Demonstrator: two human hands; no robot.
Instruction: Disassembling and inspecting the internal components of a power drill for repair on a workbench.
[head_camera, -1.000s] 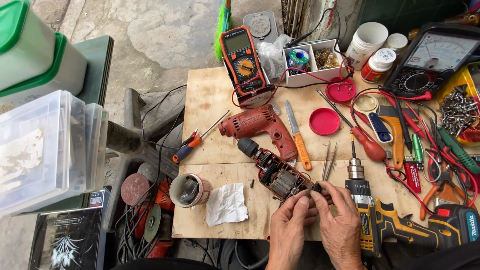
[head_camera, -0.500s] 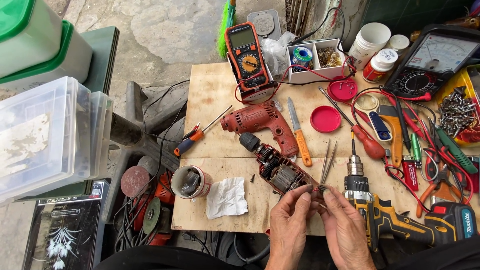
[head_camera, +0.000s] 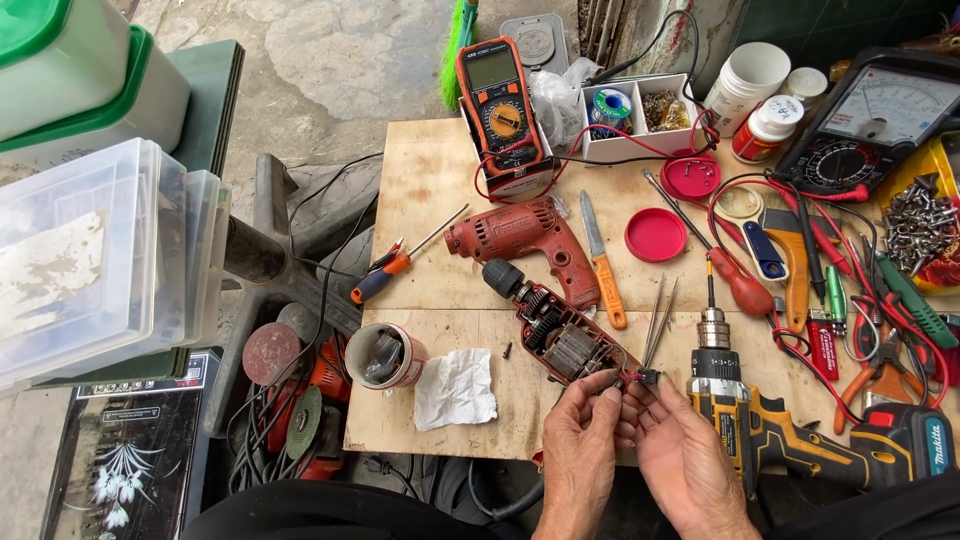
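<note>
Two bare hands were seen at the near edge of a plywood table (head_camera: 440, 160), at about 6 o'clock in the view. The left hand (head_camera: 580, 455) and the right hand (head_camera: 685, 460) were brought together, fingertips almost touching, and pinched on a small dark part with red wires (head_camera: 640, 377) at the rear end of an opened drill (head_camera: 560, 335). How tightly the part was clamped could not be told. The opened drill lay flat near the table's front middle, its black chuck pointing to 10 o'clock, gears and winding exposed. A red drill shell (head_camera: 525, 245) lay just beyond it at 12 o'clock. An orange-handled knife (head_camera: 603, 265) lay beside the shell at 3 o'clock, and tweezers (head_camera: 658, 320) lay just beside the hands at 1 o'clock. A yellow cordless drill (head_camera: 790, 435) lay at 3 o'clock from the right hand, its chuck pointing away. A crumpled white paper (head_camera: 455, 388) and a cup of parts (head_camera: 385, 355) were placed at 9 o'clock from the left hand. A red-and-blue screwdriver (head_camera: 395, 268) overhung the table's left edge. An orange multimeter (head_camera: 500, 110) stood at the far edge, at 12 o'clock. A red lid (head_camera: 655, 235) lay near the knife at 2 o'clock.
</note>
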